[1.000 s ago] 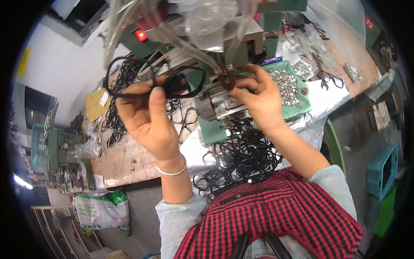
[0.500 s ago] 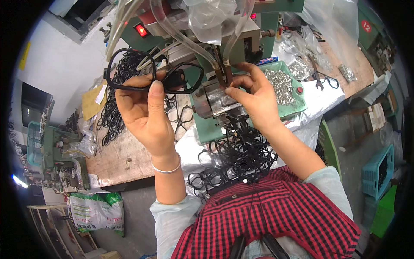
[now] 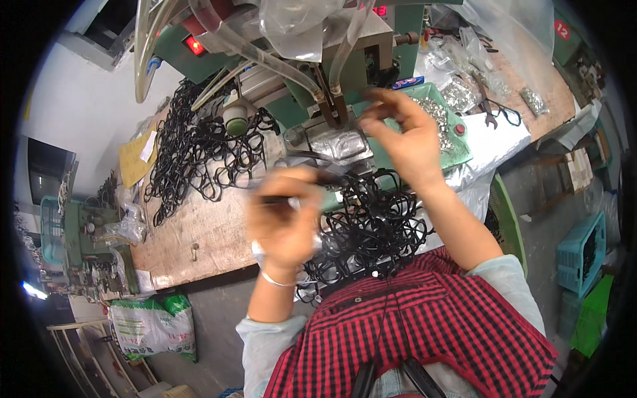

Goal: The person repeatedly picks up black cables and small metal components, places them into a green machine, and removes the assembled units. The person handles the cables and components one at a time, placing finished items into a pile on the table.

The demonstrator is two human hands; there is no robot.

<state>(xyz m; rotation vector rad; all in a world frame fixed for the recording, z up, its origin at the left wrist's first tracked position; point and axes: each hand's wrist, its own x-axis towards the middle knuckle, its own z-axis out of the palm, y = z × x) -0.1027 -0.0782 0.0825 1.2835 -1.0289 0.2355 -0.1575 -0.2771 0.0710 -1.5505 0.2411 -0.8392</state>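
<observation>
My left hand (image 3: 282, 219) is smeared by motion, in front of the machine's metal block. Its fingers are closed on a black eyeglass frame (image 3: 315, 163), which shows only as a blurred dark shape. My right hand (image 3: 411, 142) is raised just right of the machine's two upright prongs (image 3: 335, 109), apart from them. Its thumb and forefinger are bent close together; whatever they hold is too small to make out. Below the prongs lies the metal block (image 3: 342, 144). A heap of black eyeglass frames (image 3: 375, 229) lies between my arms, against my checked apron (image 3: 398, 318).
A green tray (image 3: 458, 159) of small metal parts stands right of the machine. More black frames (image 3: 206, 156) cover the bench's left side, near a green-capped bottle (image 3: 235, 121). Pliers (image 3: 488, 109) lie at the right. Clear hoses (image 3: 265, 60) hang above.
My left hand has swung down and right with the eyeglass frame. My right hand has drawn slightly right, off the prongs. The view has shifted a little, uncovering the green-capped bottle.
</observation>
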